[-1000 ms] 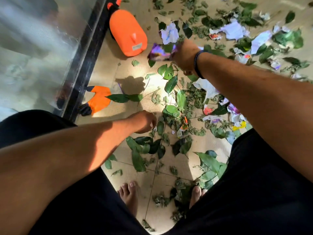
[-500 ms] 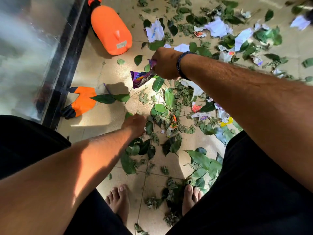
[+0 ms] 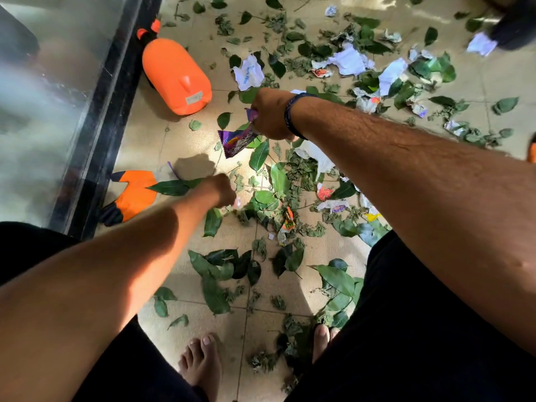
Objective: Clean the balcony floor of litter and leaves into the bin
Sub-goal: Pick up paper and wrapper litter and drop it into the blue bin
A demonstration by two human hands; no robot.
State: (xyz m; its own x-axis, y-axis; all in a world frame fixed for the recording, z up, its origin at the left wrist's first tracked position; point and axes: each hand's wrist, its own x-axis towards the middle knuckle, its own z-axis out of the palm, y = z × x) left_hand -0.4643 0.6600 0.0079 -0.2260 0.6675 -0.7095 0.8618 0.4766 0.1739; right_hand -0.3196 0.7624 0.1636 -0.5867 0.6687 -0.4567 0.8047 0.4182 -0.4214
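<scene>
My right hand [image 3: 271,113] grips a crumpled purple snack wrapper [image 3: 236,140] and holds it above the tiled floor [image 3: 290,288]. My left hand [image 3: 219,191] is low over the litter with its fingers curled; something small and pale shows at its fingertips, but I cannot tell what. Green leaves [image 3: 214,294] lie scattered across the tiles, mixed with torn white paper [image 3: 349,60] and small coloured wrappers [image 3: 287,223]. A dark rounded object [image 3: 516,27] at the top right corner may be the bin; only part shows.
An orange plastic jug [image 3: 177,78] lies on its side by the black door frame [image 3: 107,111] with glass to its left. An orange and black piece [image 3: 130,198] lies flat near the frame. My bare feet [image 3: 203,364] stand among leaves at the bottom.
My right hand has drawn back toward me with the purple wrapper. My left hand has stayed low near the leaves, shifting slightly left. The view has tilted, showing more floor at the far right.
</scene>
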